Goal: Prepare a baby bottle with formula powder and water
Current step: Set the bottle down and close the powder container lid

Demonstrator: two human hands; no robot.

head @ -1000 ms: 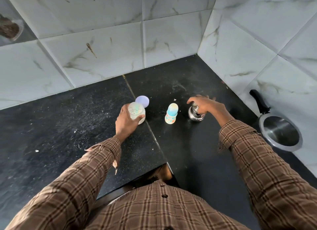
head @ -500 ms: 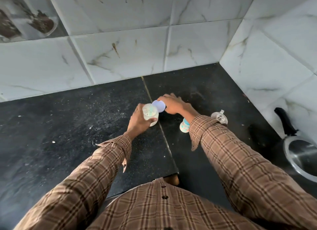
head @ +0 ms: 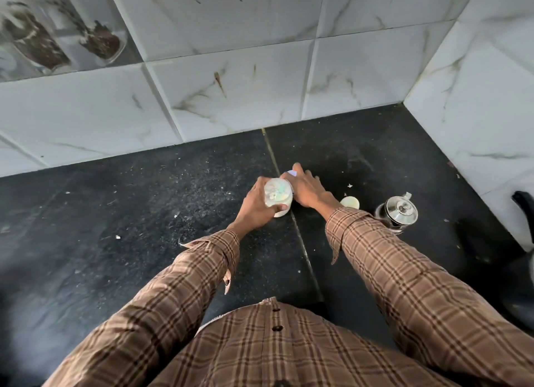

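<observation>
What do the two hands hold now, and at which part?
Left hand grips the formula jar around its side. Right hand reaches its lid; grip unclear.

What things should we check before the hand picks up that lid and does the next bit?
1. Powder jar held steady: ok, the left hand wraps around it on the counter.
2. Jar open: ok, pale powder shows inside from above.
3. Lid in reach: ok, the right hand lies over it, just behind the jar.
4. Lid gripped firmly: cannot tell, the fingers hide most of it.
5. Baby bottle upright and out of the way: ok, it stands right of the right wrist, though the sleeve is close to it.
6. Steel pot closed: ok, its lid is on.
</observation>
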